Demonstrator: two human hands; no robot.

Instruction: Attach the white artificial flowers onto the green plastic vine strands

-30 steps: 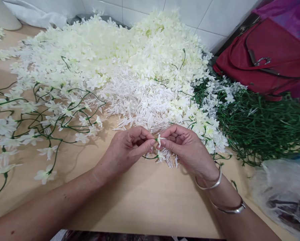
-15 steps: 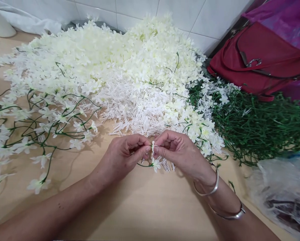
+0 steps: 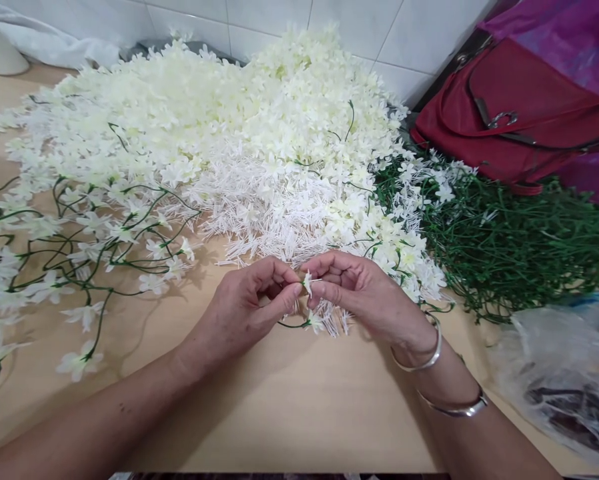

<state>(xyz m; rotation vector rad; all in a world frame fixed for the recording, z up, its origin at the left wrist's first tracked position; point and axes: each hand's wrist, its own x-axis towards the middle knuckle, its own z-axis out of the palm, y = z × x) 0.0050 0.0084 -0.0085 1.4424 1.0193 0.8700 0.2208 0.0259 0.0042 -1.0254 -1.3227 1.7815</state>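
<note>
My left hand (image 3: 249,293) pinches a green plastic stem (image 3: 293,325) between thumb and forefinger; the stem's lower part curves out below the fingers with a small white flower (image 3: 316,323) on it. At the stem tip by my left fingertips sits a white artificial flower (image 3: 307,283), seen nearly edge-on, with a thin white stick pointing to the right. My right hand (image 3: 362,287) closes its thumb and forefinger around that flower and its stick; the exact contact is partly hidden. Loose white sticks (image 3: 332,319) lie under the hands.
A large heap of white artificial flowers (image 3: 204,100) spreads behind white sticks (image 3: 274,207). Finished-looking flowered stems (image 3: 94,267) lie left. Bare green stems (image 3: 524,247), a red handbag (image 3: 519,113) and a clear plastic bag (image 3: 544,360) are on the right. A tiled wall (image 3: 269,20) stands behind.
The flower between my fingertips has turned slightly and its petals show more. My right fingers have shifted a little, with the thin stick now visible beside the flower. The view has moved slightly.
</note>
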